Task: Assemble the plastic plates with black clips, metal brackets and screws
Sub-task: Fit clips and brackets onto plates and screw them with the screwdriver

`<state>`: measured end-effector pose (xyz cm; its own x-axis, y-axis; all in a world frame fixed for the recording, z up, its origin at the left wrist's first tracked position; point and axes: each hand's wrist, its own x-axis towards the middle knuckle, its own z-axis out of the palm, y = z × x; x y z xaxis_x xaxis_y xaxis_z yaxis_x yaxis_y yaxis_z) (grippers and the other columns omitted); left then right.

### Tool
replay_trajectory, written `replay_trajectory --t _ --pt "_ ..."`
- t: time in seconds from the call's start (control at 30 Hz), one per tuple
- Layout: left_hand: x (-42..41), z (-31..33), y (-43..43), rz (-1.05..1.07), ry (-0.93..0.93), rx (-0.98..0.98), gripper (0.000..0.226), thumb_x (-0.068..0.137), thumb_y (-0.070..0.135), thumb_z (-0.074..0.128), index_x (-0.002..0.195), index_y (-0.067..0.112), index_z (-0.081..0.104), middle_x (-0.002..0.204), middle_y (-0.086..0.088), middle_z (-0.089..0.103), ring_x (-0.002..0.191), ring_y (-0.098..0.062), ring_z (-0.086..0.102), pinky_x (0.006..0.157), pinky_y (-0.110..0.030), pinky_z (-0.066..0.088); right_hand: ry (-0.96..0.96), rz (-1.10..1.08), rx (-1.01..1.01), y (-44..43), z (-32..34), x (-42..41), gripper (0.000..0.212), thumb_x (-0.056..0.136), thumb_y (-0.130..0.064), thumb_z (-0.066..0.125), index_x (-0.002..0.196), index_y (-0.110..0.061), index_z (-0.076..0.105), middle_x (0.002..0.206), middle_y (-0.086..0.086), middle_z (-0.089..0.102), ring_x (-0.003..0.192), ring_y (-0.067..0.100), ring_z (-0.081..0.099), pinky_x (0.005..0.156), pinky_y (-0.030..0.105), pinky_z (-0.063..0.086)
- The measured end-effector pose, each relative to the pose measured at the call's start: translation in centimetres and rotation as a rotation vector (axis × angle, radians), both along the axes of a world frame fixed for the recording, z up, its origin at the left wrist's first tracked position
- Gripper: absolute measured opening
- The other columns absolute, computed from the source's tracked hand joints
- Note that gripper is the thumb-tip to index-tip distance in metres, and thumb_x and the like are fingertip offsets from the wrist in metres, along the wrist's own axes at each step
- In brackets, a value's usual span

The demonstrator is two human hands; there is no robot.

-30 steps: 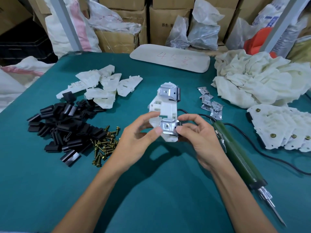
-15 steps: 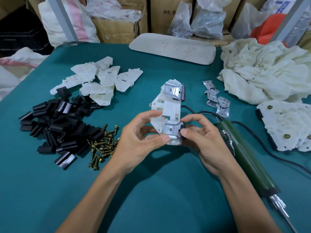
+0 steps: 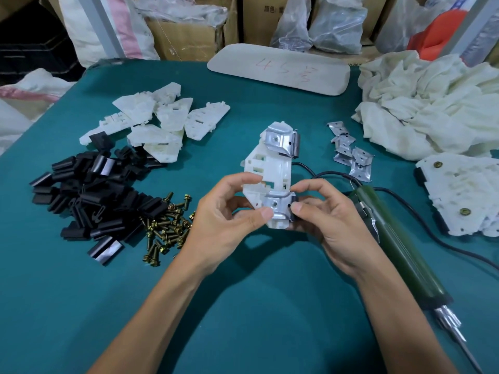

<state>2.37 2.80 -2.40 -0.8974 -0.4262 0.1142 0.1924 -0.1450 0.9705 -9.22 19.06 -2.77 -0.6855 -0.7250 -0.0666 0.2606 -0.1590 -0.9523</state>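
While unscrewed, near bracket [image 3: 279,207]: pinched by right hand [image 3: 332,222] fingers [image 3: 305,186]; plate [image 3: 272,168] gripped by left hand [image 3: 226,211].
Screws [image 3: 167,225]: likely next, then screwdriver [image 3: 391,238].

Left hand [image 3: 224,220] and right hand [image 3: 332,222] tip the plate [image 3: 272,168] a bit, top bracket [image 3: 279,140] now leaning further right.
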Motion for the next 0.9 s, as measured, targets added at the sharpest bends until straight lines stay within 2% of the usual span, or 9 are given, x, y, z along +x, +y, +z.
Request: replay_trajectory --t 0.1,0.2,0.4,0.53,0.67,0.73,0.9 --pt "0.03 0.09 0.12 0.0 -0.005 -0.006 0.045 0.074 0.012 0.086 0.111 0.031 0.069 0.11 0.009 0.07 0.077 -0.007 0.064 0.073 -0.02 0.054 -0.021 0.016 0.0 -0.17 -0.11 0.13 0.024 0.093 -0.001 0.065 0.099 -0.023 0.071 0.082 0.013 0.071 0.077 0.024 0.069 0.076 0.035 0.061" --pt "0.02 0.17 0.0 0.009 0.004 0.0 0.044 0.073 0.016 0.087 0.109 0.033 0.069 0.111 0.006 0.071 0.079 -0.008 0.064 0.075 -0.022 0.054 -0.037 0.02 -0.001 -0.34 -0.01 0.21 0.02 0.089 -0.008 0.066 0.1 -0.024 0.07 0.087 0.016 0.073 0.079 0.026 0.071 0.075 0.033 0.061" --pt "-0.05 0.06 -0.09 0.02 -0.001 0.002 0.04 0.074 0.023 0.084 0.109 0.034 0.069 0.11 0.005 0.07 0.088 -0.01 0.065 0.078 -0.023 0.054 -0.065 0.035 -0.016 -0.32 -0.14 0.48 0.019 0.091 -0.008 0.065 0.101 -0.023 0.07 0.098 0.024 0.074 0.088 0.032 0.073 0.078 0.035 0.06" --pt "0.0 -0.01 -0.09 -0.001 -0.004 -0.013 0.041 0.074 0.022 0.085 0.11 0.033 0.069 0.113 0.005 0.071 0.093 -0.011 0.067 0.079 -0.025 0.056 -0.042 0.003 0.013 -0.26 -0.09 0.48 0.019 0.088 -0.008 0.067 0.101 -0.021 0.07 0.093 0.024 0.071 0.085 0.033 0.071 0.078 0.035 0.06" --pt "-0.03 -0.19 -0.11 0.023 -0.033 -0.03 0.042 0.072 0.023 0.085 0.11 0.034 0.07 0.11 0.003 0.068 0.081 -0.009 0.06 0.077 -0.023 0.054 -0.036 0.004 0.024 0.01 0.05 0.36 0.02 0.093 -0.004 0.066 0.102 -0.021 0.071 0.088 0.018 0.071 0.083 0.028 0.07 0.077 0.033 0.059" --pt "0.0 -0.23 -0.24 0.03 -0.039 -0.015 0.041 0.072 0.026 0.084 0.111 0.035 0.071 0.109 -0.002 0.064 0.076 -0.009 0.056 0.077 -0.021 0.052 -0.047 -0.002 0.022 0.07 0.28 0.36 0.019 0.09 -0.008 0.07 0.101 -0.022 0.073 0.087 0.016 0.071 0.083 0.026 0.07 0.076 0.032 0.06" --pt "0.21 -0.24 -0.27 0.014 -0.051 -0.005 0.037 0.08 0.029 0.078 0.116 0.034 0.071 0.116 -0.013 0.068 0.09 -0.024 0.058 0.09 -0.037 0.057 -0.07 0.011 -0.017 -0.01 0.7 0.58 0.023 0.083 -0.02 0.08 0.105 -0.023 0.074 0.091 0.011 0.076 0.085 0.019 0.073 0.074 0.028 0.06"
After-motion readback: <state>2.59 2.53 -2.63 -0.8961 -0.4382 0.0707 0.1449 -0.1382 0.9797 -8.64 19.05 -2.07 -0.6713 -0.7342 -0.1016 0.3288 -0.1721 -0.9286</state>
